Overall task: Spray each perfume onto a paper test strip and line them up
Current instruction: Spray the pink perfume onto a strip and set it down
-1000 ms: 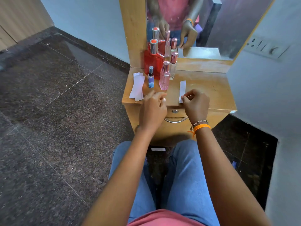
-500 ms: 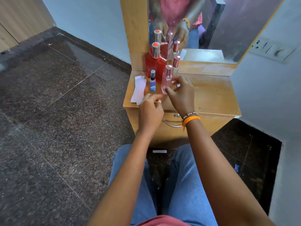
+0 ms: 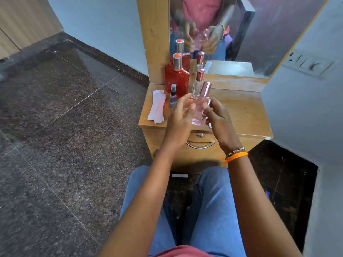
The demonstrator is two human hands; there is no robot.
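Note:
My right hand grips a pink perfume bottle with a rose metallic cap, lifted and tilted above the front of the wooden dressing table. My left hand is beside the bottle on its left, fingers spread, holding nothing. A stack of white paper test strips lies on the table's left side. Behind stand a large red bottle, a small blue spray bottle and a slim clear bottle with a rose cap. A white corner of a single strip peeks out under my right hand.
A mirror rises at the table's back and reflects my hands. A drawer with a metal handle sits below the tabletop. One paper strip lies on the dark floor between my knees. A wall with switches stands close on the right.
My right hand left the single strip, reached to the pink bottle and lifted it off the table toward me. My left hand opened and rose beside it.

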